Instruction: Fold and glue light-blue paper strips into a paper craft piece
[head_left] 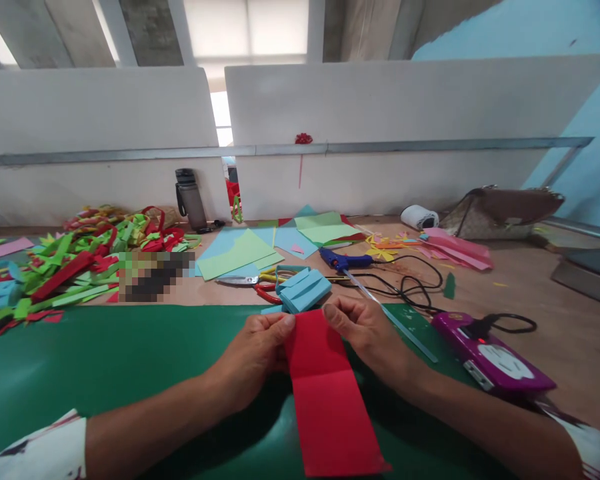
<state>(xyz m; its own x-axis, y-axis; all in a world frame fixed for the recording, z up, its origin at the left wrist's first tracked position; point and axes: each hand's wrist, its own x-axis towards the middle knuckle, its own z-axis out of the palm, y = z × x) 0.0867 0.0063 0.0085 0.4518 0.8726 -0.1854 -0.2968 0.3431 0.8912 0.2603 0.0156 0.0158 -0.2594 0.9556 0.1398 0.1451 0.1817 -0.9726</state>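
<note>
A long strip of red paper (327,393) hangs toward me over the green mat, with a crease running across it. My left hand (263,353) pinches its top left corner between thumb and fingers. At the top right corner, my right hand (365,333) grips the same strip. Just beyond my fingers lies a folded stack of light blue paper (304,291). Scissors (255,283) with red handles rest beside that stack, their blades pointing left. A blue glue gun (347,260) with a clear glue stick (405,327) lies behind my right hand.
A purple power strip (493,353) with a plugged-in cord sits at right. Paper scraps (80,273) are heaped at left. Coloured sheets (243,253), a bottle (191,203), a white roll (419,217) and a brown bag (505,212) stand along the back. The green mat (105,367) covers the near side.
</note>
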